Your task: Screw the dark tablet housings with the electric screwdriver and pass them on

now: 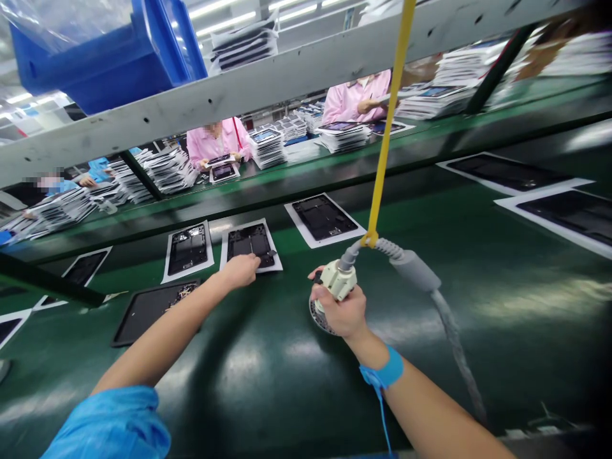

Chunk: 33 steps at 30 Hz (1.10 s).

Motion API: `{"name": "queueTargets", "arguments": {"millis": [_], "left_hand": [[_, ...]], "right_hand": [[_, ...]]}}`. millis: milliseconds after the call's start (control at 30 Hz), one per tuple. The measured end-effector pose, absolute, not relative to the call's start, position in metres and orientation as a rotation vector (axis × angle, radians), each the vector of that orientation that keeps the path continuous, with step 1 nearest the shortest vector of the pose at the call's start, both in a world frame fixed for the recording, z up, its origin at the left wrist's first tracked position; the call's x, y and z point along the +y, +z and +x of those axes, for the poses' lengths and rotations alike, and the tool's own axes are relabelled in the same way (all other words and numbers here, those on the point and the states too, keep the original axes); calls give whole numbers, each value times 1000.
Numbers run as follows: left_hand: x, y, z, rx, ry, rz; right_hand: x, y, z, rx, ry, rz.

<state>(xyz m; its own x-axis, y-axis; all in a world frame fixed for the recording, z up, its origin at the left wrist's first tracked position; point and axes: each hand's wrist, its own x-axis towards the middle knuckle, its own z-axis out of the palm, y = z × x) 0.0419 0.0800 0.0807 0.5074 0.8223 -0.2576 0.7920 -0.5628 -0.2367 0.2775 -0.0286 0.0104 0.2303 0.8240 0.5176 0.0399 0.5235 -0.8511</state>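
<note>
My left hand (238,271) reaches forward and rests its fingers on the lower edge of a black tablet housing (248,243), which lies open with its internals showing on a white sheet (273,262). My right hand (338,313) grips a white handheld power tool (338,279) with a round perforated metal base (319,317). A yellow cord (388,134) suspends the tool from above, and a grey cable (415,268) runs off it. A blue wrist strap (385,370) circles my right wrist.
A green conveyor belt (282,363) carries more black housings on white sheets. A black tray (153,312) lies near my left forearm. Past a grey metal beam (215,95), people in pink smocks (217,143) work among tall stacks of devices. A blue bin (95,64) sits overhead.
</note>
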Motion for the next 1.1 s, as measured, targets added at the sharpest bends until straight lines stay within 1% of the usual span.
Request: {"name": "queueTargets", "arguments": {"millis": [133, 267, 367, 467, 600, 700, 767, 833, 867, 933, 1033, 1100], "left_hand": [[-28, 90, 61, -1199, 618, -2943], [-121, 67, 73, -922, 672, -3241], [-160, 38, 74, -815, 631, -3326], [-178, 16, 75, -782, 564, -3371], [-187, 12, 76, -832, 458, -3403], [-179, 27, 67, -927, 358, -3493], [-162, 42, 49, -1163, 254, -3482], [-137, 58, 19, -1572, 122, -3266], [-122, 65, -2, -1787, 71, -3074], [-92, 75, -49, -2069, -5, -2666], [-60, 83, -121, -2274, 74, -2254], [-50, 83, -157, -2340, 135, -2126]], "right_hand": [[-30, 13, 280, -1218, 658, -892], [-30, 16, 280, -1210, 633, -922], [-28, 20, 279, -1200, 601, -931], [-27, 23, 278, -1168, 601, -916], [-27, 22, 277, -1120, 624, -905], [-27, 19, 277, -1132, 618, -903], [-27, 19, 278, -1155, 597, -912], [-27, 19, 278, -1168, 578, -913], [-28, 20, 278, -1174, 576, -911], [-28, 21, 278, -1185, 573, -902], [-29, 22, 278, -1204, 560, -908], [-29, 23, 278, -1209, 554, -914]]}}
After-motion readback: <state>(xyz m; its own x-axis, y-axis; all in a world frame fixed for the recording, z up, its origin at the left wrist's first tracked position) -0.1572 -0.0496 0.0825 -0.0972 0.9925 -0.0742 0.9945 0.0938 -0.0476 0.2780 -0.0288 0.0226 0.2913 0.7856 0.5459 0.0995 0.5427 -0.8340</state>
